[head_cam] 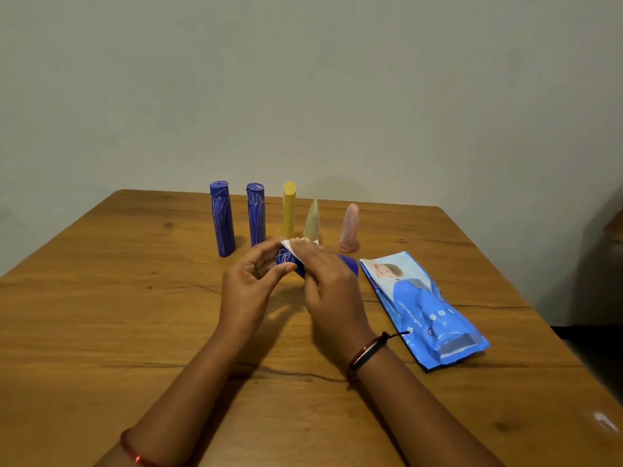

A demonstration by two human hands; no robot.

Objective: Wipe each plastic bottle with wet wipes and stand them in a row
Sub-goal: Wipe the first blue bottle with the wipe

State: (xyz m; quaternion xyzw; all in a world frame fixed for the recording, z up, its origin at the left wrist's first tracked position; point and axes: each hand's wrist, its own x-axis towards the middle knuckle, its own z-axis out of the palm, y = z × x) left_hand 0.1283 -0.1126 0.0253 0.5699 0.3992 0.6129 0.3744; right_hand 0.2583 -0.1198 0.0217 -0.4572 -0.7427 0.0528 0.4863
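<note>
A blue bottle (349, 262) lies sideways above the table, held between both hands. My left hand (249, 284) pinches its patterned cap end with thumb and fingers. My right hand (328, 281) wraps over the bottle's middle and presses a white wet wipe (292, 246) against it. Most of this bottle is hidden by my hands. Behind them a row stands upright: two blue bottles (222, 219) (256, 214), a yellow bottle (289, 210), a pale green cone-shaped bottle (313, 220) and a pink bottle (350, 227).
A blue wet-wipes pack (421, 308) lies flat on the wooden table (135, 315) to the right of my hands. The table's far edge meets a plain wall. A dark object sits off the table's right edge.
</note>
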